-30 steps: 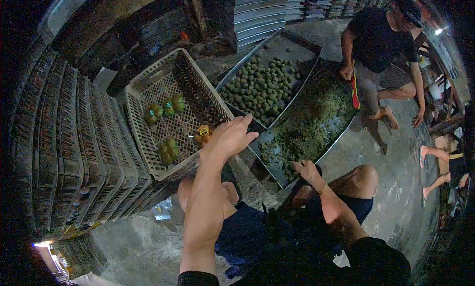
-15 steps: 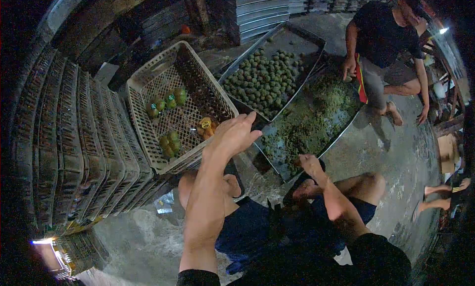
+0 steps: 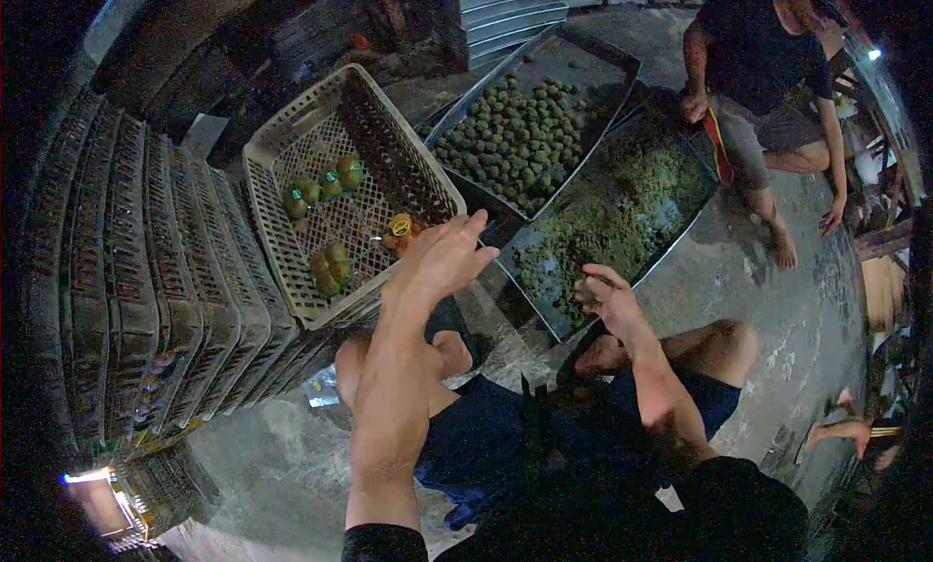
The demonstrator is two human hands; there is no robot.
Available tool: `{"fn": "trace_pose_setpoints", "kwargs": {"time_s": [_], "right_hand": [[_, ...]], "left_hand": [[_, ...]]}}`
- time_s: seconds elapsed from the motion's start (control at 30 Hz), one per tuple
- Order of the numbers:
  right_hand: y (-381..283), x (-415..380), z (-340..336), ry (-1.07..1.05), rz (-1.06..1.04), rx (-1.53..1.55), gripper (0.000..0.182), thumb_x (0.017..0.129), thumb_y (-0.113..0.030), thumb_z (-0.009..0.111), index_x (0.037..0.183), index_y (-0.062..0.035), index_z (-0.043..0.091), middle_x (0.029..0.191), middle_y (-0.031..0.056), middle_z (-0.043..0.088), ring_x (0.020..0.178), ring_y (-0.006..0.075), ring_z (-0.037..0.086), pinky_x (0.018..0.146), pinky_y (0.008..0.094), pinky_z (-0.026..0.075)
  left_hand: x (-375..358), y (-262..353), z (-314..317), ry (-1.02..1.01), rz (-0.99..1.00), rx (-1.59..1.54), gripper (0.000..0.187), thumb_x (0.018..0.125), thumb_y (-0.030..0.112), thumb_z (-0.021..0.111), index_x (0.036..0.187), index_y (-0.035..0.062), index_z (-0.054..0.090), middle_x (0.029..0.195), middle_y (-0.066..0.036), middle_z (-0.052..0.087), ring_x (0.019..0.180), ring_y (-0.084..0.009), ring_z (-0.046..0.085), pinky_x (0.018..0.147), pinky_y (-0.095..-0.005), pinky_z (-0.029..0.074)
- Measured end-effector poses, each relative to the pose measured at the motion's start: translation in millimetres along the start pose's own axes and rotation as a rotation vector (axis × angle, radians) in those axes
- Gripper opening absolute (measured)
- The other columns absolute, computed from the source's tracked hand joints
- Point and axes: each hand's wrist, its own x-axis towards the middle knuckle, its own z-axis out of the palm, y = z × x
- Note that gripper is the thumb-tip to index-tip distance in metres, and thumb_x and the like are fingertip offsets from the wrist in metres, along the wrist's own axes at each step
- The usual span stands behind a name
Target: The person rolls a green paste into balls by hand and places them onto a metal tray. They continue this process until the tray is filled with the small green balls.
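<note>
My left hand is stretched out at the near right corner of a plastic crate, palm down, thumb apart from the fingers; nothing shows in it. Inside the crate lie several green bottle-like items and an orange item with a yellow ring. Over the near end of a metal tray of crumbly green-brown material, my right hand has its fingers bent but spread. Its palm is partly hidden. Behind that tray, another metal tray bears many round greenish balls.
Tall stacks of plastic crates rise at my left. A co-worker sits at the far right beside the trays, holding a red and yellow strip. Corrugated metal stands behind. Another person's limb shows at the right edge.
My right hand has risen slightly, and its curled fingers have spread apart. The left hand has shifted a little left. The co-worker's hand with the strip has also moved; my view has shifted slightly.
</note>
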Motion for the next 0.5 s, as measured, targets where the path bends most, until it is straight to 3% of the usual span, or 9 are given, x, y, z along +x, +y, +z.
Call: {"fn": "trace_pose_setpoints", "kwargs": {"time_s": [0.03, 0.1, 0.17, 0.23, 0.27, 0.3, 0.37, 0.43, 0.5], "right_hand": [[5, 7, -8, 0.003, -0.001, 0.0, 0.034, 0.096, -0.042, 0.052, 0.093, -0.0084, 0.057, 0.078, 0.0018, 0.057, 0.066, 0.0115, 0.051, 0.058, 0.0273, 0.039], [19, 23, -28, -0.11, 0.085, 0.399, 0.033, 0.094, -0.042, 0.055, 0.105, -0.0109, 0.057, 0.086, 0.0045, 0.061, 0.073, 0.0151, 0.056, 0.062, 0.0291, 0.045], [19, 29, -22, -0.067, 0.112, 0.495, 0.033, 0.094, -0.044, 0.055, 0.095, -0.0106, 0.058, 0.078, 0.0039, 0.059, 0.064, 0.0143, 0.054, 0.057, 0.0288, 0.043], [32, 45, -22, -0.033, 0.198, 0.323, 0.036, 0.095, -0.047, 0.053, 0.082, -0.0131, 0.054, 0.07, 0.002, 0.054, 0.053, 0.0122, 0.046, 0.042, 0.0264, 0.034], [36, 52, -20, -0.042, 0.167, 0.243, 0.043, 0.09, -0.05, 0.058, 0.073, -0.0113, 0.053, 0.058, 0.0026, 0.052, 0.047, 0.0137, 0.045, 0.047, 0.0296, 0.038], [40, 57, -20, -0.039, 0.168, 0.244, 0.043, 0.09, -0.05, 0.058, 0.073, -0.0113, 0.053, 0.058, 0.0026, 0.052, 0.047, 0.0137, 0.045, 0.047, 0.0296, 0.038], [34, 55, -4, 0.173, 0.026, -0.212, 0.042, 0.09, -0.048, 0.059, 0.072, -0.0097, 0.055, 0.055, 0.0021, 0.05, 0.05, 0.0108, 0.046, 0.046, 0.0283, 0.037], [34, 54, -5, 0.16, -0.003, -0.357, 0.038, 0.092, -0.042, 0.057, 0.077, -0.0079, 0.055, 0.063, 0.0024, 0.055, 0.053, 0.0097, 0.048, 0.049, 0.0281, 0.039], [16, 31, 5, -0.078, -0.043, -0.266, 0.04, 0.093, -0.045, 0.054, 0.08, -0.0065, 0.054, 0.073, 0.003, 0.06, 0.057, 0.0118, 0.052, 0.053, 0.0285, 0.042]], "left_hand": [[-1, -2, 1, 0.026, 0.02, 0.025, 0.057, 0.091, 0.031, 0.056, 0.137, 0.0019, 0.042, 0.134, -0.02, 0.05, 0.122, -0.0353, 0.05, 0.102, -0.0431, 0.041], [0, -3, 5, 0.048, 0.043, 0.049, 0.057, 0.091, 0.031, 0.056, 0.138, 0.0019, 0.041, 0.134, -0.02, 0.05, 0.122, -0.0354, 0.05, 0.102, -0.0432, 0.041], [1, -3, 5, 0.048, 0.043, 0.049, 0.057, 0.091, 0.03, 0.056, 0.138, 0.0015, 0.041, 0.134, -0.02, 0.05, 0.122, -0.0355, 0.05, 0.102, -0.0431, 0.041], [1, 0, 5, 0.048, 0.054, 0.051, 0.058, 0.091, 0.031, 0.056, 0.138, 0.0013, 0.041, 0.135, -0.021, 0.049, 0.122, -0.0357, 0.049, 0.102, -0.0429, 0.04], [1, 2, 5, 0.051, 0.064, 0.054, 0.058, 0.091, 0.031, 0.056, 0.138, 0.001, 0.041, 0.135, -0.021, 0.049, 0.123, -0.036, 0.049, 0.102, -0.0428, 0.04], [3, 1, 7, 0.048, 0.066, 0.054, 0.058, 0.091, 0.031, 0.056, 0.138, 0.001, 0.041, 0.135, -0.021, 0.049, 0.123, -0.036, 0.049, 0.102, -0.0428, 0.04], [6, 2, 10, 0.087, 0.119, 0.078, 0.057, 0.09, 0.03, 0.058, 0.136, -0.0003, 0.042, 0.132, -0.022, 0.051, 0.119, -0.037, 0.051, 0.1, -0.043, 0.042], [6, 7, 5, 0.056, 0.101, 0.069, 0.058, 0.09, 0.031, 0.058, 0.137, 0.001, 0.042, 0.134, -0.022, 0.049, 0.121, -0.0363, 0.05, 0.102, -0.0414, 0.041], [7, 10, 2, 0.026, 0.086, 0.059, 0.058, 0.09, 0.032, 0.058, 0.137, 0.0023, 0.042, 0.136, -0.021, 0.048, 0.124, -0.0356, 0.048, 0.103, -0.0398, 0.04]]}}
